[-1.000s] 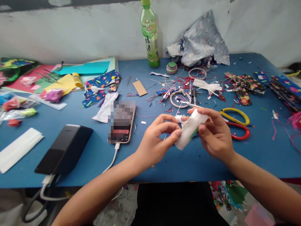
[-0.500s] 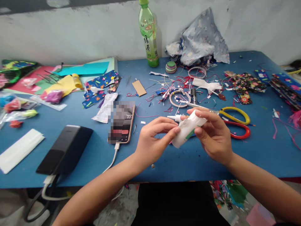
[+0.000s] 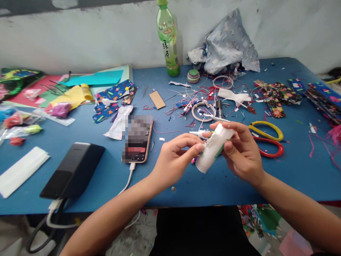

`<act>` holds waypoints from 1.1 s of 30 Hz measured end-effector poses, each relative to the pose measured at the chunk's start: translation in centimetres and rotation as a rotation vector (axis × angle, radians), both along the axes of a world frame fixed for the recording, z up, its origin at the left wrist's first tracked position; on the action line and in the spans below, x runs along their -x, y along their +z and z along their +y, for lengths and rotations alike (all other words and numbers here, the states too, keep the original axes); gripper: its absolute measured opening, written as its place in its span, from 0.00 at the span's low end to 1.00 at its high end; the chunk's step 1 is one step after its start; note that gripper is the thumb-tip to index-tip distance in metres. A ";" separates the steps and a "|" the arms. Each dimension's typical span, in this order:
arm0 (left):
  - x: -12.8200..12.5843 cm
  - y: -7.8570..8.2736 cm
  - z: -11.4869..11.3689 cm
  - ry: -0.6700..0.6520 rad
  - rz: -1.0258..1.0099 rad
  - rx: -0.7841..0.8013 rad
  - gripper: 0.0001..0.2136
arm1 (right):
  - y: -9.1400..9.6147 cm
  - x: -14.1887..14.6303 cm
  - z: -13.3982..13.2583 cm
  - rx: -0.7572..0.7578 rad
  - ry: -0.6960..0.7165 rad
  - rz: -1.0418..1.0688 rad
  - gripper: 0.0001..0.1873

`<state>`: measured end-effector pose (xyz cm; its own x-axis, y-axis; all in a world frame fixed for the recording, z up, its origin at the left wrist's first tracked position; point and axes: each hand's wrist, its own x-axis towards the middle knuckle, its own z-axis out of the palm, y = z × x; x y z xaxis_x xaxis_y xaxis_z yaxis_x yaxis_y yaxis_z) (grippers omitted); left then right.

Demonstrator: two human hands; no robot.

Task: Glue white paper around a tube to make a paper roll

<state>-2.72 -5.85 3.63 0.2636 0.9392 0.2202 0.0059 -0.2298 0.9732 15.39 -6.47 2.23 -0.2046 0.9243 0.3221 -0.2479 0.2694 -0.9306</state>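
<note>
White tube (image 3: pixel 215 149) had tipped steeper than half a second earlier: its near end swung lower, and the green print had rolled round a bit. It sat up in the air over the front of the blue table (image 3: pixel 191 190), between both hands. Right hand (image 3: pixel 246 153) had it gripped, fingers over the far end and thumb on the side. Left hand (image 3: pixel 174 156) had thumb and forefinger close together at the torn-looking patch; couldn't tell if they were pinching a flap or only touching.

IMO the trick was letting the right hand do all the steadying, not squeezing too hard, and working that patch with small, low-angle nudges while rolling the tube a little at a time.

Elbow room was meh. A white nozzle (image 3: pixel 195 133) poked out right behind the fingers, scissors (image 3: pixel 271 155) lay just beside the right hand, and thread scraps (image 3: pixel 189 106) cluttered the area behind. Phone (image 3: pixel 138 150) was near, off to the left.
</note>
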 end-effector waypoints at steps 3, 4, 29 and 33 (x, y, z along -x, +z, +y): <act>0.2 -0.1 0.0 -0.037 -0.094 0.082 0.09 | 0.1 -0.1 0.0 0.000 0.013 0.031 0.15; 0.3 -0.1 0.0 -0.038 -0.127 0.095 0.10 | 0.2 -0.1 0.0 -0.007 0.006 0.036 0.15; -0.2 0.1 0.2 0.029 -0.080 0.265 0.08 | -0.1 0.1 0.1 0.023 0.136 0.041 0.15; -0.1 -0.1 0.3 0.011 -0.118 0.309 0.10 | -0.2 0.1 0.3 0.075 0.168 0.072 0.14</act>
<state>-2.61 -5.58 3.58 0.2423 0.9691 -0.0474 -0.1106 0.0761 0.9909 15.32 -6.16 2.04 -0.3375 0.9010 0.2728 -0.3499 0.1489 -0.9249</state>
